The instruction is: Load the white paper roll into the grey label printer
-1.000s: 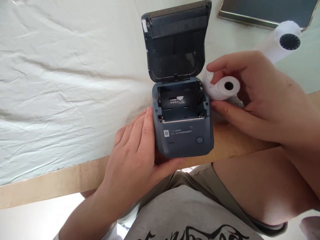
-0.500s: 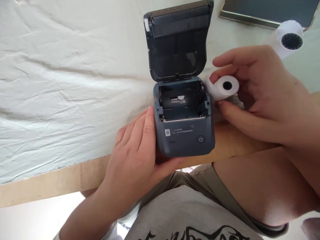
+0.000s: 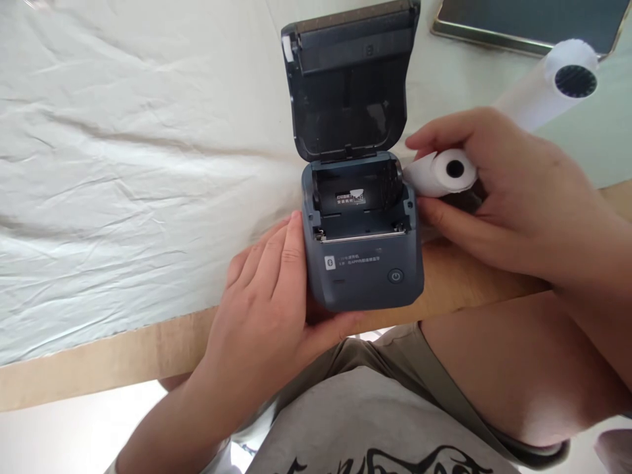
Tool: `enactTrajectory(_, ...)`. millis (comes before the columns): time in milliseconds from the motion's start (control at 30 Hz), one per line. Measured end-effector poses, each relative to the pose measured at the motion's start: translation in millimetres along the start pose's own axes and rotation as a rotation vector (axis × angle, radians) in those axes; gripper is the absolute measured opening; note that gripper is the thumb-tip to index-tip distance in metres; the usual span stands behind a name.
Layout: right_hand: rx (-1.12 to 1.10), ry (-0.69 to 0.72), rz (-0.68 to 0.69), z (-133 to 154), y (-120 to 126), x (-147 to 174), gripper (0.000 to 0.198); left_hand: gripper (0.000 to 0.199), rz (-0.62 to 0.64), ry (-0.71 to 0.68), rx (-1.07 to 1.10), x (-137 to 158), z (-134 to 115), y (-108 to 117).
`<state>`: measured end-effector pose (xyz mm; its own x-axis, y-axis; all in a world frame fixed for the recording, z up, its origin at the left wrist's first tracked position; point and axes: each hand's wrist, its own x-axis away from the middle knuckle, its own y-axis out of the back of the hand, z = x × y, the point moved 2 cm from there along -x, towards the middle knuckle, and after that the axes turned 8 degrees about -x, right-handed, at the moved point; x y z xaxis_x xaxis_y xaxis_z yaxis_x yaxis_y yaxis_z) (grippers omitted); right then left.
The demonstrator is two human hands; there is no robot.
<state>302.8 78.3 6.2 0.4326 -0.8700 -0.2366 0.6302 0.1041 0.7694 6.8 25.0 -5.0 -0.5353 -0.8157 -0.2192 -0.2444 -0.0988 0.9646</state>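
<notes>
A dark blue label printer [image 3: 365,276] stands at the table's near edge, its black lid [image 3: 350,99] swung up and its paper bay bare. My left hand [image 3: 269,289] grips the printer's left side, fingers along the wall and thumb at the front lower edge. Just right of the printer, my right hand [image 3: 513,191] is closed around a small white paper roll [image 3: 439,176], whose dark core hole faces me. A loose paper flap sticks out at the roll's left, beside the printer wall. Part of the roll's underside is hidden by the thumb and shadow.
A longer white paper roll [image 3: 538,95] lies behind my right hand. Farther back at the right is a dark tablet-like device [image 3: 533,23] with a gold rim. Pale creased cloth [image 3: 148,164] covers the table, leaving a wooden edge strip [image 3: 123,349] near my lap.
My right hand has lowered and shifted slightly left around the small roll. The roll has turned, showing its loose paper flap more clearly. Left hand and printer stay nearly still.
</notes>
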Motion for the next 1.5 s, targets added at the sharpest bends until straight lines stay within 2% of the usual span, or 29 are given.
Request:
enactTrajectory(133,-0.063,-0.095,0.008,-2.9,1.1,7.9,0.059,0.092,0.013,-0.008,-0.007,-0.4,0.2,1.1)
enactTrajectory(333,-0.068,-0.149,-0.136,-15.9,2.6,22.2,0.056,0.096,0.034,-0.021,0.011,-1.1,2.0,3.0)
enactTrajectory(533,-0.019,-0.108,-0.09,-12.5,-0.8,13.7,0.054,0.096,0.019,-0.009,-0.013,0.3,0.9,1.4)
enactTrajectory(667,0.037,0.021,-0.001,-7.7,-0.8,2.9,0.047,0.093,0.012,-0.007,-0.016,0.3,-0.2,0.1)
enactTrajectory(733,0.07,0.069,-0.004,-6.6,-0.4,-0.6,0.043,0.094,0.002,-0.016,-0.012,0.2,0.2,0.4)
enactTrajectory(833,0.089,0.059,-0.037,-6.3,-0.1,-2.2,0.042,0.095,0.003,-0.024,-0.003,0.4,1.7,1.0)
enactTrajectory(1033,0.08,0.031,-0.001,-7.0,3.5,1.3,0.067,0.096,0.006,-0.02,-0.011,0.7,1.6,0.6)
enactTrajectory(1267,0.063,0.038,0.025,-11.2,2.0,0.6,0.061,0.096,0.032,-0.026,-0.061,-1.2,-0.8,2.1)
enactTrajectory(1500,0.061,0.036,-0.032,-3.5,3.4,-0.3,0.064,0.092,0.022,-0.01,-0.057,-1.2,-1.2,1.4)
